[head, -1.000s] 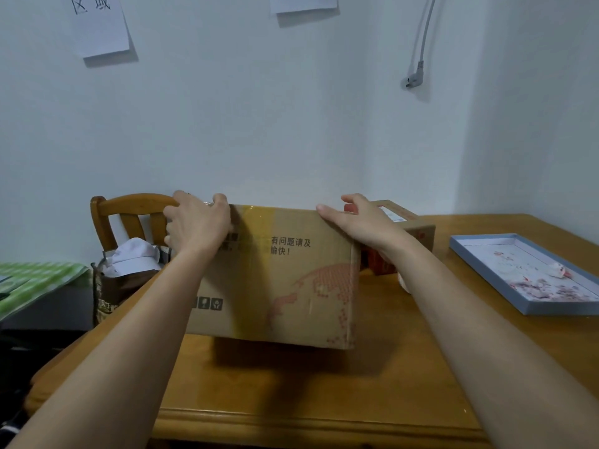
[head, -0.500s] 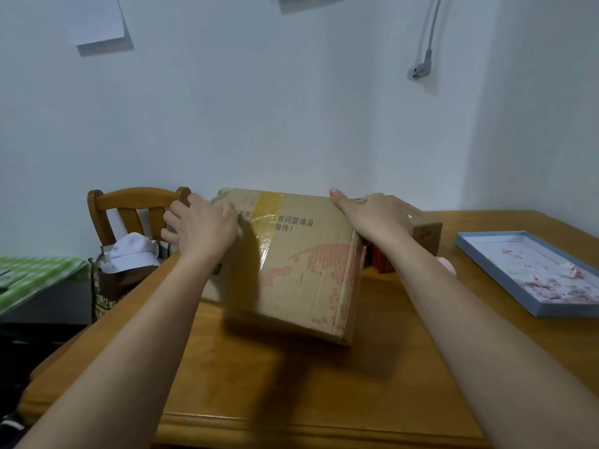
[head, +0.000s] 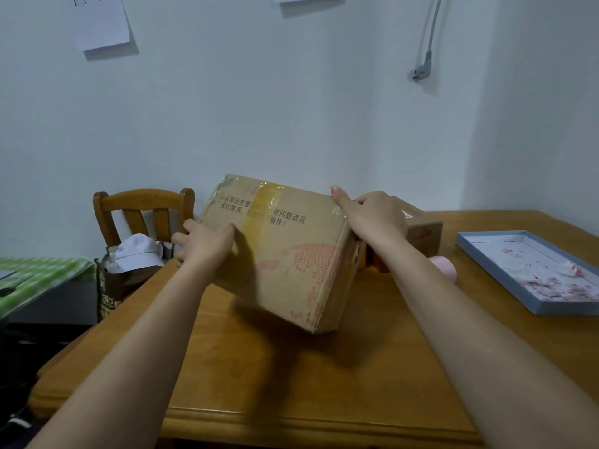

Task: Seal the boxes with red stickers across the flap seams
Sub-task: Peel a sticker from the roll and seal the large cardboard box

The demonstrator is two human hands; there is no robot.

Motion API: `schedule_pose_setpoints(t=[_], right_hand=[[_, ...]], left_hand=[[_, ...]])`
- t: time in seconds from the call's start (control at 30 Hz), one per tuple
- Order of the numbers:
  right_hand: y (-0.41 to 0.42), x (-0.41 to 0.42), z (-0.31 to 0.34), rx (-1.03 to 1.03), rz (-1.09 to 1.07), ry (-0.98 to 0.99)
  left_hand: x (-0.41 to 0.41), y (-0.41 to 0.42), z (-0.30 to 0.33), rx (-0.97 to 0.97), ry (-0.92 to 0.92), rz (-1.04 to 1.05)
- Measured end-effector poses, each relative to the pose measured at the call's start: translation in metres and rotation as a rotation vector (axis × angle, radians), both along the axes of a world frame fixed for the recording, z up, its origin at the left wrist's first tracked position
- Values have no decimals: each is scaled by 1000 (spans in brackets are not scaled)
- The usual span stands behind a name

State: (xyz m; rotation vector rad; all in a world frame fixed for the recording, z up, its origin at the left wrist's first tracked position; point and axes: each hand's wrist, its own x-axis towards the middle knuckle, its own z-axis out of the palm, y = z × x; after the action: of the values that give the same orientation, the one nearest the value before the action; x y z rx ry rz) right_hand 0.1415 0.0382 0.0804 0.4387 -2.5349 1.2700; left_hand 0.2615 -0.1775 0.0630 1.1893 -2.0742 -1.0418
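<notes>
The cardboard box (head: 285,251) sits tilted on the wooden surface (head: 291,377), its near lower corner down on the wood and its printed face, with black characters and a red dotted pattern, turned up toward the camera. A strip of yellowish tape (head: 264,202) runs across that face near the top edge. The left hand (head: 204,243) presses against the box's left side, fingers spread and fairly straight along the cardboard, thumb on the front face. The right hand (head: 372,215) holds the upper right corner, its grip curled over the edge with the thumb lying along the top. Just behind the box on the right stands a smaller cardboard box (head: 421,230), with something red and a pale pink object (head: 444,268) beside it. Farther right lies a shallow blue tray (head: 505,280) holding red-and-white scraps. To the left of the surface stands a wooden chair (head: 142,212) with a bag and a white cap (head: 136,252).
</notes>
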Motion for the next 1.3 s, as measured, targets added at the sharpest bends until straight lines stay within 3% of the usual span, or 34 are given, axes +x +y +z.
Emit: schedule_pose_setpoints(t=[0.17, 0.23, 0.33, 0.5, 0.67, 0.83, 0.97, 1.17, 1.3], right_hand=[[-12, 17, 8, -106, 184, 58], [-16, 17, 6, -165, 225, 53], [-13, 4, -2, -112, 109, 89], [-5, -3, -24, -132, 210, -295], [-12, -1, -37, -223, 366, -470], [-19, -2, -36, -263, 391, -408], [-29, 6, -20, -300, 459, -249], [-54, 28, -4, -223, 615, -88], [-60, 28, -13, -89, 546, -50]], left_hand=[[-4, 16, 4, 411, 101, -92], [-2, 22, 6, 479, 130, -70], [2, 21, 2, 483, 119, -89], [3, 24, -5, 525, 100, -204], [-5, 35, -6, 512, 73, -265], [-10, 16, -13, 494, 284, -157], [-12, -5, -17, 537, 435, -100], [2, -29, -29, 480, 360, 112], [11, -43, -30, 549, 409, 173]])
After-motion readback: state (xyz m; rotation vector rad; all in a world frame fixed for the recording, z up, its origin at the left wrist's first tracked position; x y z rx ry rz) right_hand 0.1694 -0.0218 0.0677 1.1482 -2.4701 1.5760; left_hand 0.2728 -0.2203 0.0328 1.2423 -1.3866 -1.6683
